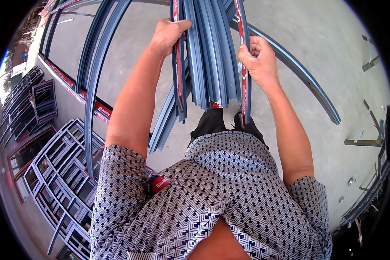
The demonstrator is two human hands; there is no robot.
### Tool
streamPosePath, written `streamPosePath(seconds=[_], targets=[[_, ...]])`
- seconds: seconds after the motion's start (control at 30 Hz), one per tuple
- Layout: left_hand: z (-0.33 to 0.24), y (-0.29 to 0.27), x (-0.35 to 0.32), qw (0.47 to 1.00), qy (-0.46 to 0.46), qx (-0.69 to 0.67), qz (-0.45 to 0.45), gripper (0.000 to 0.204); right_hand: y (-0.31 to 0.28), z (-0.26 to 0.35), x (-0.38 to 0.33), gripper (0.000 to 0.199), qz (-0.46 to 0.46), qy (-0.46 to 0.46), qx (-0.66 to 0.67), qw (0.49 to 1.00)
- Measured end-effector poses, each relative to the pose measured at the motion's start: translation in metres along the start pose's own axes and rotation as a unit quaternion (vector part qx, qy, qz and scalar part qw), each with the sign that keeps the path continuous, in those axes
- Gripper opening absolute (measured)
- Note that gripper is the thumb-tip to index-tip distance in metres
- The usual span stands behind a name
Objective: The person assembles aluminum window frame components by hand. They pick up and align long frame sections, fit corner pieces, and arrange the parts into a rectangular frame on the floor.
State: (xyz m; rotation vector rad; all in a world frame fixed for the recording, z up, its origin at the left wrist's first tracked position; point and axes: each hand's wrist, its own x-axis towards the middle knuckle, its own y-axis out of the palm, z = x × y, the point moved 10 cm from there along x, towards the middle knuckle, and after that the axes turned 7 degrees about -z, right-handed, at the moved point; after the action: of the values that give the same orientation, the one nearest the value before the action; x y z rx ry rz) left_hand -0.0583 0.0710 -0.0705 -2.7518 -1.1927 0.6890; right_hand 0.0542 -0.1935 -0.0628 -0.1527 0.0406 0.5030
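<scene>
red label strips (178,65) on held grey profiles; round red tag (159,183) at shirt.

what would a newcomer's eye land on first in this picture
First, the bundle of long blue-grey metal profiles at top centre, some with red-taped edges, gripped at its sides by the left hand and the right hand. Next, the patterned black-and-white shirt filling the lower middle. At lower left, stacked grey window frames stand on the concrete floor.
</scene>
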Motion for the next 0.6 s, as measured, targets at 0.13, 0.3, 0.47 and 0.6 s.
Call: streamPosePath(seconds=[0.13,0.3,0.47,0.6], targets=[[0.001,-0.001,0.002,1.000,-0.008,-0.017,0.008,0.034,0.023,0.009,-0.001,0.037,0.025,-0.010,0.030,0.999],[-0.001,-0.001,0.002,0.999,-0.003,-0.050,0.018,0.033,0.058,0.019,-0.004,0.041,0.062,-0.006,0.026,0.998],[-0.003,-0.006,-0.003,0.997,-0.015,-0.081,0.000,0.036,0.091,0.031,-0.004,0.040,0.065,0.009,-0.004,0.998],[-0.004,-0.006,-0.004,0.995,-0.021,-0.098,-0.004,0.041,0.103,0.033,-0.003,0.043,0.064,-0.010,-0.043,0.997]])
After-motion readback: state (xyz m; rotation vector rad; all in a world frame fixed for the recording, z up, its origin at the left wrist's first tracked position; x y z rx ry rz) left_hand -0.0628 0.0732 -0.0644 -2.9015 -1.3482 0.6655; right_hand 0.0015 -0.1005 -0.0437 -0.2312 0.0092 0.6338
